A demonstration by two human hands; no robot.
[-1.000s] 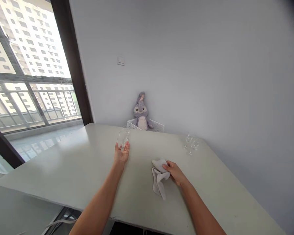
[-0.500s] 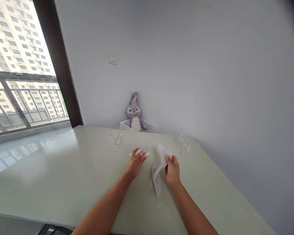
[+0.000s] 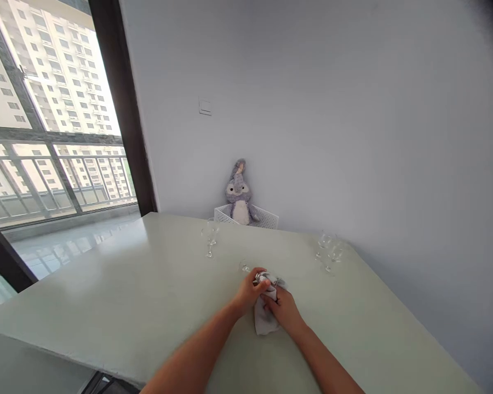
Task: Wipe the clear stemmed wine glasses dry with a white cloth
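Note:
My left hand (image 3: 248, 291) is closed around a clear wine glass (image 3: 244, 267), held on its side. The glass's foot sticks out to the left, past my fingers. A pale grey-white cloth (image 3: 266, 322) is bunched over the bowl end, which is mostly hidden. Gripping the cloth, my right hand (image 3: 286, 311) presses up against the glass beside my left hand. Part of the cloth hangs down below both hands.
Clear stemmed glasses (image 3: 210, 235) stand at the back left of the pale table (image 3: 168, 306). Several more glasses (image 3: 327, 253) stand at the back right. Against the wall, a white perforated basket (image 3: 267, 219) holds a purple plush toy (image 3: 240, 197).
My hands have come together. The cloth, earlier held apart from the glass in my right hand, now wraps the glass's bowl end. The view has shifted, moving the scene rightward.

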